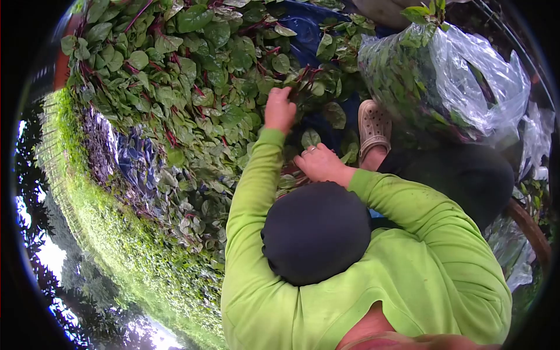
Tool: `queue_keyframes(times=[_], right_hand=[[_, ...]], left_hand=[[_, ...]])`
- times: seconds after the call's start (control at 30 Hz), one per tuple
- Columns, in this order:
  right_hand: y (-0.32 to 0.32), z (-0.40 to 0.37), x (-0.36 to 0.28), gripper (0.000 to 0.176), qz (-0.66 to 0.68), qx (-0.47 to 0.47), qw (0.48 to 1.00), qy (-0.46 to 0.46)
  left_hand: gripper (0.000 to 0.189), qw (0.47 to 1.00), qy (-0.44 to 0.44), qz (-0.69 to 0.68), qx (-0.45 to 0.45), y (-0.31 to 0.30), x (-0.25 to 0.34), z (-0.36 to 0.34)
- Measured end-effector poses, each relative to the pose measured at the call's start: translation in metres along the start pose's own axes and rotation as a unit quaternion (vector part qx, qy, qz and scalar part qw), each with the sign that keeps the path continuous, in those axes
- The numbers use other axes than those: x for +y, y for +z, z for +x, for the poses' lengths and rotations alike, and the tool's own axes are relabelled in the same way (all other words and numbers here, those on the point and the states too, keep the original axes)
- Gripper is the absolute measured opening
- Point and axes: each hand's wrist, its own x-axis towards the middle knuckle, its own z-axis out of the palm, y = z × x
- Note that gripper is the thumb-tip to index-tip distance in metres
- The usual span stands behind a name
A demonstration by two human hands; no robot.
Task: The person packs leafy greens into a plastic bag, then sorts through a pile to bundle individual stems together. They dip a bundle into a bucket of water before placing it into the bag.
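Red-stemmed green leaves [201, 87] lie in a broad heap across the upper left and middle. My left hand [280, 109] is over the heap with its fingers curled together at the leaves; what lies between them is too small to tell. Nearer my body, my right hand [322, 164] has bent fingers closed at the edge of the leaves, and their tips are partly hidden. A single leaf [310, 138] shows just beyond its fingers. Whatever the right hand grips cannot be made out. Blue sheeting [300, 32] shows under the leaves.
A clear plastic bag [475, 76] with leafy stems stands at the upper right. Beside it is a foot in a tan clog [374, 128]. A dark rounded shape [316, 232], perhaps a knee, lies between my arms. Green plants [146, 256] line the lower left.
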Motion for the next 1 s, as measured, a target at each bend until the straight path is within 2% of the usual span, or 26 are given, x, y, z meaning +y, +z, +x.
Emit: queue_keyframes(times=[0.07, 0.17, 0.27, 0.3, 0.37, 0.47, 0.57, 0.63, 0.73, 0.8, 0.83, 0.93, 1.0], right_hand=[[-0.011, 0.001, -0.001, 0.016, 0.004, 0.003, 1.0, -0.014], [-0.018, 0.004, -0.006, 0.02, -0.003, 0.011, 0.999, -0.039], [-0.013, 0.006, -0.008, 0.023, -0.031, 0.05, 0.996, -0.065], [-0.008, 0.006, -0.008, 0.024, -0.043, 0.052, 0.996, -0.066], [-0.011, 0.002, -0.007, 0.03, -0.041, 0.083, 0.992, -0.083], [-0.015, -0.004, -0.015, 0.035, -0.016, 0.055, 0.996, -0.066], [-0.017, -0.001, -0.017, 0.041, -0.033, 0.047, 0.994, -0.09], [-0.019, 0.003, -0.019, 0.041, -0.058, 0.072, 0.99, -0.104], [-0.01, 0.007, -0.02, 0.036, -0.083, 0.109, 0.984, -0.113], [-0.006, 0.011, -0.02, 0.03, -0.069, 0.112, 0.986, -0.104], [-0.005, 0.011, -0.022, 0.027, -0.056, 0.08, 0.991, -0.095], [-0.008, 0.01, -0.028, 0.021, -0.044, 0.008, 0.996, -0.079], [-0.01, 0.011, -0.029, 0.019, -0.074, -0.007, 0.993, -0.087]], left_hand=[[0.04, 0.999, 0.014, 0.025, 0.016, -0.038, 0.015, -0.004], [0.039, 0.997, 0.039, 0.071, -0.009, -0.076, 0.024, -0.026], [0.034, 0.994, -0.056, -0.041, -0.083, -0.054, -0.011, -0.077], [0.033, 0.971, -0.139, -0.128, -0.145, -0.048, -0.021, -0.095], [0.032, 0.87, -0.296, -0.295, -0.261, -0.041, -0.027, -0.127], [0.037, 0.759, -0.426, -0.458, -0.178, -0.045, -0.023, -0.16], [0.053, 0.745, -0.444, -0.47, -0.167, -0.067, 0.022, -0.147], [0.066, 0.729, -0.464, -0.466, -0.192, -0.066, 0.015, -0.145], [0.067, 0.716, -0.479, -0.47, -0.192, -0.073, 0.02, -0.137], [0.062, 0.731, -0.461, -0.467, -0.186, -0.068, 0.015, -0.141], [0.059, 0.739, -0.451, -0.465, -0.182, -0.066, 0.012, -0.143], [0.049, 0.722, -0.434, -0.454, -0.291, -0.071, 0.012, -0.127], [0.038, 0.744, -0.417, -0.417, -0.314, -0.056, 0.001, -0.113]])
